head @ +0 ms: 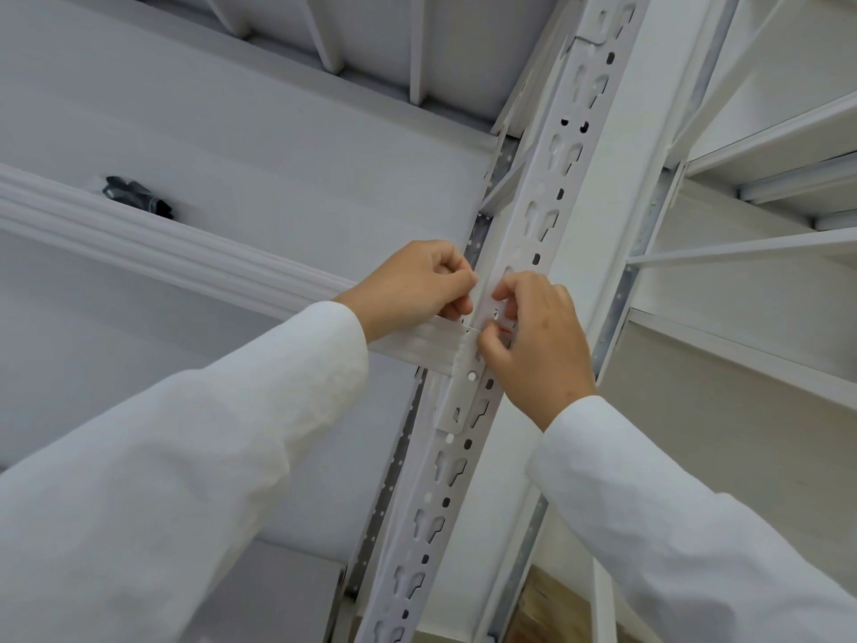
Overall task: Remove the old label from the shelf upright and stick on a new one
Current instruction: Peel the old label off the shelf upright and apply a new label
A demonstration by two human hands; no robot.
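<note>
both hands work at the white slotted shelf upright (533, 215), which runs diagonally through the middle of the view. the label (503, 323), white with a red mark, sits on the upright's face where the left crossbeam (185, 252) meets it, mostly hidden by fingers. left hand (417, 285) has its fingers curled, tips pinched at the upright's left edge; what they hold cannot be told. right hand (533, 336) pinches the label between thumb and forefinger. a dark object (137, 197) lies on the far left shelf.
</note>
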